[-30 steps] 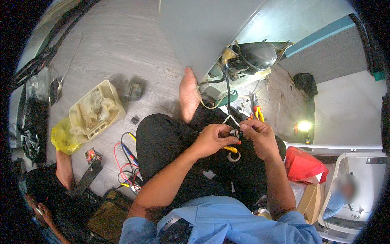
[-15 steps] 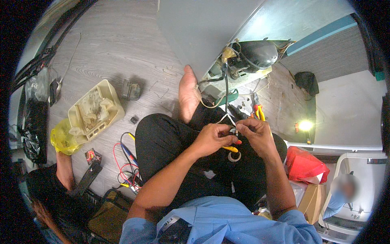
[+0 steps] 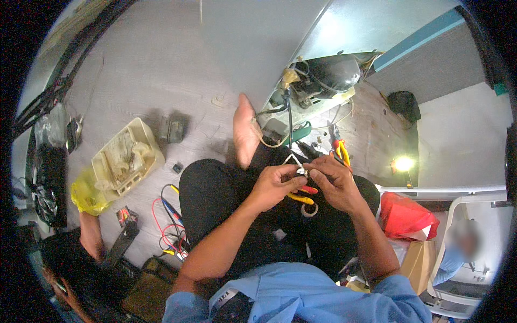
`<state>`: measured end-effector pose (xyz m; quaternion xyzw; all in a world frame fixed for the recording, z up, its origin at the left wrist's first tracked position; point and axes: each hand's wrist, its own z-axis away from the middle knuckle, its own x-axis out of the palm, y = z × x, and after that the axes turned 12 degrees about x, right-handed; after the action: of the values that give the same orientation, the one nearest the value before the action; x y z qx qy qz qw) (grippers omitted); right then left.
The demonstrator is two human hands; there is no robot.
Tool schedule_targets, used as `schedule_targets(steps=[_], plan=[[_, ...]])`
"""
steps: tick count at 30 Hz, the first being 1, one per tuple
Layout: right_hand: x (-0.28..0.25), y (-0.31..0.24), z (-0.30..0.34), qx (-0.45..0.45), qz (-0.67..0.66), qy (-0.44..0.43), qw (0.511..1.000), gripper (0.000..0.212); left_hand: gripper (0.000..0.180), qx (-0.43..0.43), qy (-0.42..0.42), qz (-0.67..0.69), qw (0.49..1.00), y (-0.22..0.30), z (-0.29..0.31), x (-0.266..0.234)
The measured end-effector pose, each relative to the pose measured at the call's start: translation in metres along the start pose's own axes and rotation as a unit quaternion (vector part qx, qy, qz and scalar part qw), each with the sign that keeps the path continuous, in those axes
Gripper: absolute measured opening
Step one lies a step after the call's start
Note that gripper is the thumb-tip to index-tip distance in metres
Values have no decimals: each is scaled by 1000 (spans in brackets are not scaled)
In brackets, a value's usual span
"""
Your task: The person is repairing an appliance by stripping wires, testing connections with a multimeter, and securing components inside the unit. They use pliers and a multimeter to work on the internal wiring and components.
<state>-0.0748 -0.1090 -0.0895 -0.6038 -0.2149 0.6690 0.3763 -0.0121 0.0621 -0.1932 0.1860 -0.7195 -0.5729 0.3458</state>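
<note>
My left hand [image 3: 273,187] and my right hand [image 3: 335,184] meet above my lap. Both pinch a small white-and-dark part [image 3: 301,171], mostly covered by fingertips. White wires [image 3: 294,158] reach it from a black cable [image 3: 291,125], which hangs from the compressor area of a grey appliance. Just beneath the fingers, pliers [image 3: 299,198] with red and yellow handles rest on my dark trousers. A pale ring like a tape roll [image 3: 309,210] lies close to them. What exactly the part is cannot be made out.
The black compressor [image 3: 335,72] sits ahead in the appliance base. More red-yellow pliers [image 3: 341,152] lie beyond my right hand. At left are a cream plastic tray [image 3: 153,142], yellow bag [image 3: 86,189], test leads [image 3: 168,220] and another person [image 3: 81,269]. A lit lamp [image 3: 402,164] stands right.
My fingertips have drawn closer together around the small part, the right hand shifting slightly left. More of the red plier handle shows beneath them. The whole view has shifted a little.
</note>
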Motion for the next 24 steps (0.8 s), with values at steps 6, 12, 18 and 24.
schedule_targets(steps=[6,12,18,24], plan=[[4,11,12,176,-225,-45,957,39,33,-22,-31,28,999,10,-6,2],[17,53,14,110,-216,-6,970,37,38,-28,38,-176,983,31,1,20],[-27,34,8,-19,-92,81,992,41,43,271,42,-488,829,93,-27,14],[-57,21,-5,-128,-41,117,984,38,80,171,-375,-587,697,142,-113,20]])
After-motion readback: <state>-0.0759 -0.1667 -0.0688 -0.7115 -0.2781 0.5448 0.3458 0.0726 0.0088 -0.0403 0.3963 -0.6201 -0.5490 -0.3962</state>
